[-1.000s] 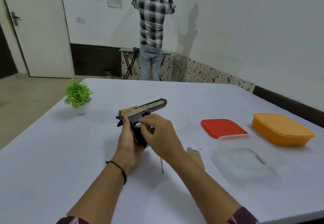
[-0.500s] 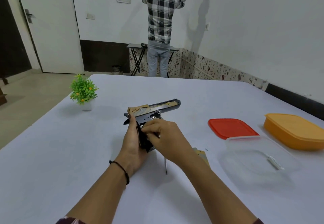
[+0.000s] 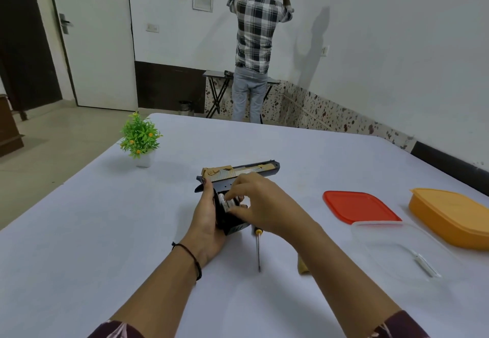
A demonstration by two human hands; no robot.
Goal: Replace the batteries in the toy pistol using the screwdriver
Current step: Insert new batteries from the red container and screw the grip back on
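The toy pistol (image 3: 246, 172), black with a tan slide, stands just above the table with its barrel pointing right. My left hand (image 3: 209, 218) grips its handle from the left. My right hand (image 3: 259, 202) pinches silver batteries (image 3: 227, 203) at the open grip compartment. The screwdriver (image 3: 258, 249) lies on the table below the pistol, its tip toward me. A tan piece (image 3: 302, 266), partly hidden by my right forearm, lies beside it.
A small potted plant (image 3: 139, 139) stands at the table's left. A red lid (image 3: 358, 206), an orange box (image 3: 455, 216) and a clear container (image 3: 397, 250) holding a small white item (image 3: 426, 265) sit at the right. A person stands at the far wall.
The camera has tilted, shifting the scene. My right fingers have moved down to the open grip, where silver batteries now show. The screwdriver's handle has come into sight.
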